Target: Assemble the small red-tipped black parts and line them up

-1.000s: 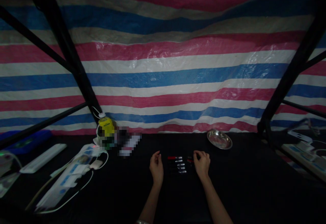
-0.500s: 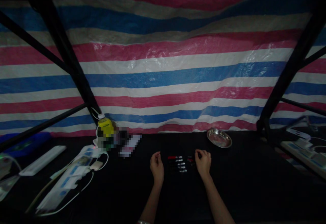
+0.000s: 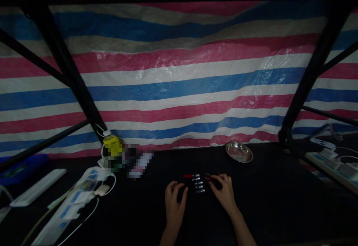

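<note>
Head camera view, from the far left: a blue tray (image 3: 24,169) lies on the black tabletop (image 3: 125,212), and just beside it I see a long white bar (image 3: 39,187) set at a slant. Next comes a white power strip (image 3: 69,208) with plugs and cables crowded over it, one pale cable (image 3: 81,221) curving round its near side. Beyond its far end stands a yellow bottle (image 3: 113,144) with a white cap, up against the striped sheet (image 3: 179,89); the patch at the bottle's right is blurred into squares, so I can't make out what sits there. Then the person's left hand (image 3: 175,203), half open, thumb and fingers curved with a gap between them, its tips right at the dark left ends of some slim tubes (image 3: 198,187); whether it has hold of one I can't tell. The tubes lie side by side in front of the person, silvery ends to the right, and a red tube (image 3: 191,176) is the farthest of them. Just past those ends are small dark and red pieces (image 3: 208,177), and the right hand (image 3: 224,194) bends over them, fingers loosely curled and thumb apart; I can't tell if it grips any. Farther back to the right rests a shiny metal dish (image 3: 239,152), and beyond the black frame post (image 3: 300,102) another power strip (image 3: 331,169) lies at the far right
</note>
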`<control>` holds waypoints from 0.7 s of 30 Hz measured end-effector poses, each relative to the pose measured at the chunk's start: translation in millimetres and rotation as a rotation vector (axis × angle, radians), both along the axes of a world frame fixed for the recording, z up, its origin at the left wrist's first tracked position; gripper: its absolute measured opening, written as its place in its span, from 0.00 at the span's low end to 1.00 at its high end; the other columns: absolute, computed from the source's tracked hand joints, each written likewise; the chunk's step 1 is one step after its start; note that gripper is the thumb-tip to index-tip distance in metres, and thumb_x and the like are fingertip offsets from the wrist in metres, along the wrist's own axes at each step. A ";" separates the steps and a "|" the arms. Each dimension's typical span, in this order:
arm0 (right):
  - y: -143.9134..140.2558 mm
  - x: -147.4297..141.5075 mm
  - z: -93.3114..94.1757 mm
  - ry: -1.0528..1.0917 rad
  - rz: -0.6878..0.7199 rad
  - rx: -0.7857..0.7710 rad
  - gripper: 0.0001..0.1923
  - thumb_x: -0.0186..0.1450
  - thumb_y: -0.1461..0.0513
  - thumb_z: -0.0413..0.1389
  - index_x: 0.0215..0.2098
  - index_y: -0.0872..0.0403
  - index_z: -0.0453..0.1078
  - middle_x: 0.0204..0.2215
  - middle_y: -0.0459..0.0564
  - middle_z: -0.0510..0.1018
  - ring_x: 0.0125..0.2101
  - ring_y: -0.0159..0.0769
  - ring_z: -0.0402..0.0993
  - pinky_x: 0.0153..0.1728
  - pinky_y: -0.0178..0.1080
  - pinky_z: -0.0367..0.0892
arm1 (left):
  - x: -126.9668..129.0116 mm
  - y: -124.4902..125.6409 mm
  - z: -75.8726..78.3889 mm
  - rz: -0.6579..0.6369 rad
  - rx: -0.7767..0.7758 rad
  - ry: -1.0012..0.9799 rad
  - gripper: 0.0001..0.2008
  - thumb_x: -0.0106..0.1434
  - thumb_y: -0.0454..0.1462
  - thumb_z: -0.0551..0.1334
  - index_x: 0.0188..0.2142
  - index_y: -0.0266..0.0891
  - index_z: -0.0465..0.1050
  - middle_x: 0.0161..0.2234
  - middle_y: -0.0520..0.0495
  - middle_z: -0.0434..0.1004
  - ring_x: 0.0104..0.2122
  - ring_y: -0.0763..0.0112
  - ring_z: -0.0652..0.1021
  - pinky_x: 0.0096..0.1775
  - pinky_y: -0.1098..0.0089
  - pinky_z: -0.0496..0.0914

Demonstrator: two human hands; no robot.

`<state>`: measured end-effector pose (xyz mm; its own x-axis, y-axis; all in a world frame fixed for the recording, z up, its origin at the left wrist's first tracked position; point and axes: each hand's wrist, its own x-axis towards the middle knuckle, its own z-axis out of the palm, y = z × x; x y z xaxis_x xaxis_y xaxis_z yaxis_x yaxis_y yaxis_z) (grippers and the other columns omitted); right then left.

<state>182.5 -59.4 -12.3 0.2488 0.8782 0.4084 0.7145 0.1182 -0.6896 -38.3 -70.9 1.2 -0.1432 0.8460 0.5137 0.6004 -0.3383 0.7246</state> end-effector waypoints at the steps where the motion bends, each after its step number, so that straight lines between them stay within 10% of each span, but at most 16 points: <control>1: -2.8 -0.3 -0.2 -0.004 0.015 -0.011 0.13 0.56 0.56 0.56 0.39 0.47 0.75 0.35 0.51 0.70 0.38 0.41 0.66 0.39 0.41 0.63 | 0.6 -7.0 -0.2 -0.025 0.014 0.071 0.12 0.57 0.45 0.60 0.37 0.44 0.75 0.43 0.43 0.67 0.44 0.58 0.71 0.45 0.55 0.69; 21: -20.8 4.0 -10.5 0.163 0.088 -0.017 0.13 0.57 0.63 0.52 0.38 0.52 0.74 0.33 0.51 0.75 0.37 0.41 0.70 0.39 0.41 0.66 | 82.3 -18.0 2.5 -0.382 0.078 0.614 0.16 0.62 0.31 0.52 0.49 0.43 0.68 0.47 0.45 0.72 0.48 0.62 0.70 0.50 0.57 0.64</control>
<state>186.5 -80.2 -22.8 0.2327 0.9060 0.3535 0.5804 0.1623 -0.7980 44.0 -88.9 3.7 0.4885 0.7371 0.4670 0.7207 -0.6426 0.2602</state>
